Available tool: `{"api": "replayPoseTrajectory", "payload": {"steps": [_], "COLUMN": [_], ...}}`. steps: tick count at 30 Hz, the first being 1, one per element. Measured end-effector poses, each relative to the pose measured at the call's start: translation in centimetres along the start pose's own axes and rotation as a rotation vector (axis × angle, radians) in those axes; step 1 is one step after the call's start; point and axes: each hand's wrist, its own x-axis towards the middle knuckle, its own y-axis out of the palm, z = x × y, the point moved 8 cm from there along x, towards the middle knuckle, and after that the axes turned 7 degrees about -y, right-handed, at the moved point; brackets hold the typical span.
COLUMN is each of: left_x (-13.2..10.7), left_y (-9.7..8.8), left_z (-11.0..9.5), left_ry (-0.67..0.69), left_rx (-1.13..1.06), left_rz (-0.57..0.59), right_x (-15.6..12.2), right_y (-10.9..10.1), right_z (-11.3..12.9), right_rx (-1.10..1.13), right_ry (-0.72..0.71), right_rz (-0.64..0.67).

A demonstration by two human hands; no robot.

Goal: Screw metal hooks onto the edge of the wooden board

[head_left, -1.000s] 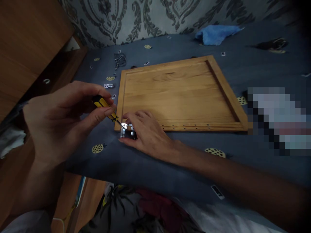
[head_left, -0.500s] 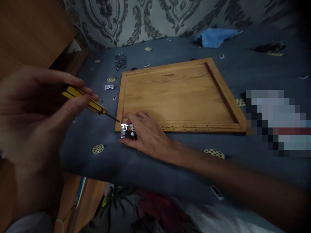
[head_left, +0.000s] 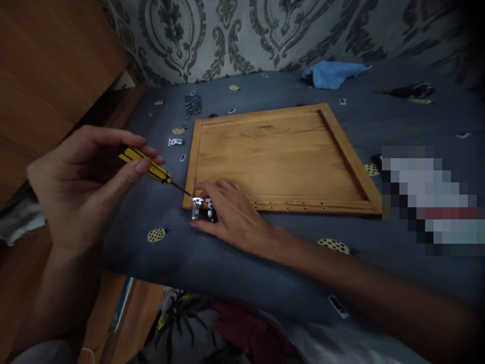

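Observation:
My left hand (head_left: 100, 184) pinches the yellow and black handle of a screwdriver (head_left: 149, 167) between thumb and fingers. The thin shaft slants down to the right, its tip close by the metal hinge. At the near left corner of a framed wooden panel (head_left: 265, 156), my right hand (head_left: 235, 215) grips a shiny cabinet hinge (head_left: 196, 206) on the frame's edge, fingers on top and thumb below. Part of the hinge is hidden behind these fingers. Left of the panel lies another metal hinge piece (head_left: 176, 142) on the dark cloth.
Dark blue pineapple-print cloth (head_left: 227, 268) lies under everything. Behind the panel are a blue rag (head_left: 333, 75), a small tangle of dark metal parts (head_left: 193, 105) and a black item (head_left: 413, 91). A wooden cabinet (head_left: 56, 55) stands at left. A blurred object (head_left: 435, 197) sits at right.
My left hand has shifted slightly right and down with the screwdriver, whose tip stays near the hinge. The view has tilted a little. My right hand keeps its hold on the hinge.

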Motion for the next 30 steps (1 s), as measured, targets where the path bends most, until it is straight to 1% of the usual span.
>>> {"api": "replayPoseTrajectory", "payload": {"steps": [3,6,9,13,17,20,23,30], "left_x": [-0.1,-0.3,-0.3,-0.2,-0.1,0.1,0.1,-0.4], "left_y": [0.4,1.0,1.3,1.6,1.6,1.6,1.4,1.4], "left_z": [-0.1,-0.2,-0.1,-0.4,-0.3,-0.3,-0.4,-0.8], "left_ry": [-0.048,-0.051,-0.047,-0.007,-0.018,0.005,0.037,0.019], "left_rx": [-0.100,-0.114,-0.085,-0.057,-0.039,0.013,0.093,0.169], "left_rz": [-0.024,0.009,0.033,0.071,0.076,0.086,0.066,0.021], "right_x": [0.1,0.2,0.2,0.1,0.0,0.0,0.1,0.1], "right_y": [0.1,0.1,0.1,0.0,0.0,0.0,0.0,0.1], "right_z": [0.0,0.0,-0.1,-0.1,-0.2,-0.2,-0.1,-0.1], "right_rx": [0.003,-0.001,0.001,0.010,0.025,0.022,0.011,0.009], "right_ry": [0.005,0.020,0.022,0.026,0.025,0.020,0.016,0.012], "right_rz": [0.012,0.021,0.026,0.016,0.008,0.008,0.014,0.024]}}
